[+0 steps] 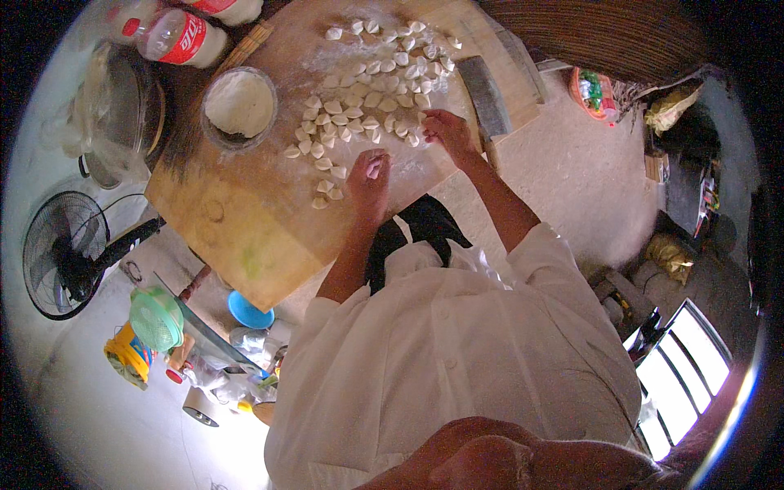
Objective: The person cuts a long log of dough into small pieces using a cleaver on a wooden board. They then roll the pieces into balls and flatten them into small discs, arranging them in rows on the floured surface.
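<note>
My left hand [369,180] is curled above the front of a floured wooden board [226,214], with a small pale dough piece [372,168] in its fingers. Farther right, my right hand [451,136] pinches another dough piece [422,116] at its fingertips, at the edge of the spread. Many small folded dough pieces [352,113] lie scattered over the board's middle and far side, some nearly touching. Right of them rests a cleaver [486,95], its handle pointing towards me.
A bowl [212,137] of flour [239,103] stands on the left, near plastic bottles [187,40] with red labels. Beyond the left corner is a black fan [66,254]. A green basket [156,318] and a blue basin [250,309] sit lower left. At right is an orange basket [579,92].
</note>
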Demonstrator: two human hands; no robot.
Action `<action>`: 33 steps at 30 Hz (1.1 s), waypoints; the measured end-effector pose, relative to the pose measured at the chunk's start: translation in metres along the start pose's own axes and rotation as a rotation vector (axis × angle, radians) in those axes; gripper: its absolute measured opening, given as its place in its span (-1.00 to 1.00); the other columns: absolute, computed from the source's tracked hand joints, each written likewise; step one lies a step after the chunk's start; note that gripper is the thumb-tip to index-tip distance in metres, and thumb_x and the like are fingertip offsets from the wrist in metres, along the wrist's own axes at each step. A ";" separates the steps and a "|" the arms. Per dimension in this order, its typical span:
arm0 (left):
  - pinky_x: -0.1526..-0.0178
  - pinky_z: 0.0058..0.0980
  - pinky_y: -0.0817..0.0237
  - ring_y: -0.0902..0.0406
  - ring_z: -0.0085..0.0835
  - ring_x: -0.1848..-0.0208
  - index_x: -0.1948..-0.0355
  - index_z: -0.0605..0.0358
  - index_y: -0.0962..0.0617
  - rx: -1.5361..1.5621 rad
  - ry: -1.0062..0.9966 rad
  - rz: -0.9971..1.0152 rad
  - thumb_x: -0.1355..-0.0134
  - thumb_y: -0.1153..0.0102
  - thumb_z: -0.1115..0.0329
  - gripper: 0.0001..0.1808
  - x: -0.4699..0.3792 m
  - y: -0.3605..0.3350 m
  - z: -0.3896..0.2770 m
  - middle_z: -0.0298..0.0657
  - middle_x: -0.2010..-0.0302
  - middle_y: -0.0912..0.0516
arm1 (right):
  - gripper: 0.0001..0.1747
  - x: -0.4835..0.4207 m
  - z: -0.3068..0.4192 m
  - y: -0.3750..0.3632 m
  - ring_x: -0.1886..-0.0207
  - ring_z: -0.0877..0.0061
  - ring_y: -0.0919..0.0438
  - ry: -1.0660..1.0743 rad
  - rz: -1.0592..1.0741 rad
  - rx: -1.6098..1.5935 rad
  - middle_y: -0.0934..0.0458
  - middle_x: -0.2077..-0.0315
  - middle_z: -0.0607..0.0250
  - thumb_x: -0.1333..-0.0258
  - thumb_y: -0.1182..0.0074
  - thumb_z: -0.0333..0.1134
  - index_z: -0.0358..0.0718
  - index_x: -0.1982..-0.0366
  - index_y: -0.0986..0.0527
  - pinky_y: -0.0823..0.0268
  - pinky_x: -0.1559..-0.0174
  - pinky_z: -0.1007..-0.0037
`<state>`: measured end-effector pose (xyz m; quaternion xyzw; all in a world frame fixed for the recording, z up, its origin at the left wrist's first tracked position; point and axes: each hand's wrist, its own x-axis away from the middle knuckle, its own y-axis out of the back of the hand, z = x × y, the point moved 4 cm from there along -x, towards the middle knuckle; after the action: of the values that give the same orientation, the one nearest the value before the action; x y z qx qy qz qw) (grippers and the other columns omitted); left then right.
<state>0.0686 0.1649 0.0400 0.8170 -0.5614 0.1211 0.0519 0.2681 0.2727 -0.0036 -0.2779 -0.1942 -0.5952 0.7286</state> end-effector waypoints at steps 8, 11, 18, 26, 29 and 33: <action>0.12 -0.52 -0.46 -0.61 -0.50 0.23 0.20 0.24 -0.60 -0.081 -0.108 0.007 -0.22 -0.24 0.48 -0.86 -0.010 -0.025 -0.051 -0.24 0.24 -0.65 | -0.59 0.033 -0.012 -0.023 0.13 0.34 -0.59 -0.191 0.328 -0.748 -0.58 0.12 0.10 -0.26 -0.09 -0.25 -0.31 -0.06 -0.45 -0.48 0.04 0.31; 0.14 -0.52 -0.47 -0.62 -0.47 0.24 0.20 0.24 -0.59 -0.242 -0.224 -0.003 -0.21 -0.24 0.49 -0.86 -0.009 -0.026 -0.069 -0.20 0.25 -0.65 | -0.60 0.049 0.002 -0.037 0.13 0.38 -0.56 -0.169 0.374 -0.779 -0.57 0.10 0.13 -0.27 -0.07 -0.27 -0.32 -0.07 -0.44 -0.45 0.02 0.34; 0.15 -0.49 -0.49 -0.63 -0.39 0.21 0.21 0.24 -0.59 -0.298 -0.343 0.041 -0.20 -0.23 0.51 -0.86 -0.012 -0.034 -0.083 -0.14 0.22 -0.65 | -0.52 0.055 0.008 -0.042 0.05 0.44 -0.53 -0.111 0.399 -0.798 -0.53 0.03 0.17 -0.26 -0.03 -0.32 -0.33 -0.17 -0.38 -0.40 -0.05 0.42; 0.12 -0.47 -0.49 -0.63 -0.36 0.20 0.20 0.23 -0.59 -0.358 -0.423 0.093 -0.21 -0.22 0.49 -0.86 -0.016 -0.042 -0.098 -0.12 0.23 -0.64 | -0.59 0.053 -0.005 -0.034 -0.10 0.21 -0.52 -0.033 0.385 -0.873 -0.52 -0.05 0.13 -0.27 -0.04 -0.37 -0.30 -0.13 -0.40 -0.34 -0.20 0.22; 0.11 -0.48 -0.48 -0.62 -0.40 0.19 0.20 0.24 -0.59 -0.266 -0.338 0.070 -0.23 -0.22 0.47 -0.87 -0.016 -0.041 -0.095 -0.15 0.23 -0.65 | -0.60 0.056 -0.001 -0.033 -0.08 0.23 -0.53 0.009 0.406 -0.930 -0.54 0.02 0.16 -0.28 -0.05 -0.36 -0.30 -0.12 -0.40 -0.36 -0.19 0.25; 0.11 -0.50 -0.48 -0.61 -0.48 0.19 0.20 0.26 -0.59 -0.183 -0.170 0.092 -0.24 -0.23 0.46 -0.87 -0.012 -0.037 -0.084 -0.19 0.21 -0.66 | -0.67 0.062 0.015 -0.036 -0.05 0.31 -0.55 0.019 0.295 -0.798 -0.58 0.15 0.22 -0.30 -0.03 -0.33 -0.27 -0.05 -0.44 -0.40 -0.15 0.29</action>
<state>0.0872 0.2072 0.1198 0.7896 -0.6092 0.0018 0.0731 0.2469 0.2301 0.0520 -0.5574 0.1001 -0.5155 0.6431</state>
